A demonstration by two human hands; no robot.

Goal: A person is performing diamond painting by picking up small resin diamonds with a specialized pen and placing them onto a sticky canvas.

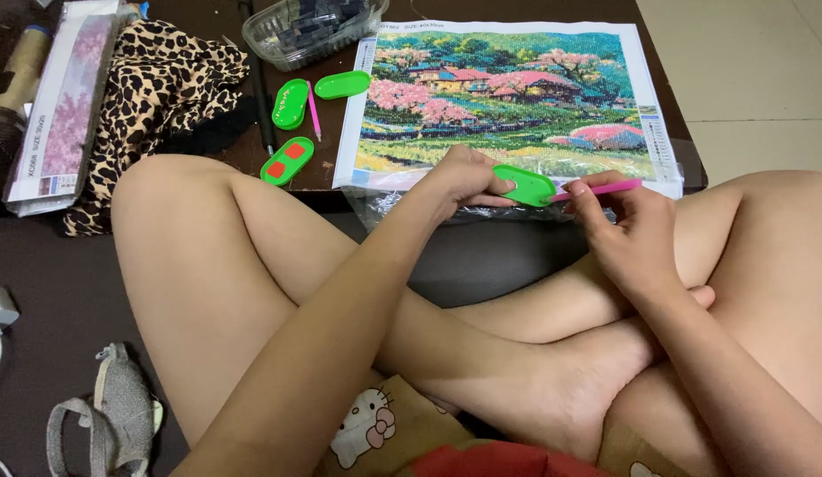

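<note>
Right of the frame's centre, the left hand (460,179) pinches a small green oval plastic tray (526,185) at the colourful landscape bead canvas's (508,97) lower edge, while the right hand (627,231) grips a thin pink plastic pen (601,188), its tip touching the tray.

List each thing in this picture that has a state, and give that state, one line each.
Left hand: holding the green tray.
Right hand: gripping the pink pen, tip at the tray.
Picture canvas: lying flat on the table.
Clear box: lid on.
</note>
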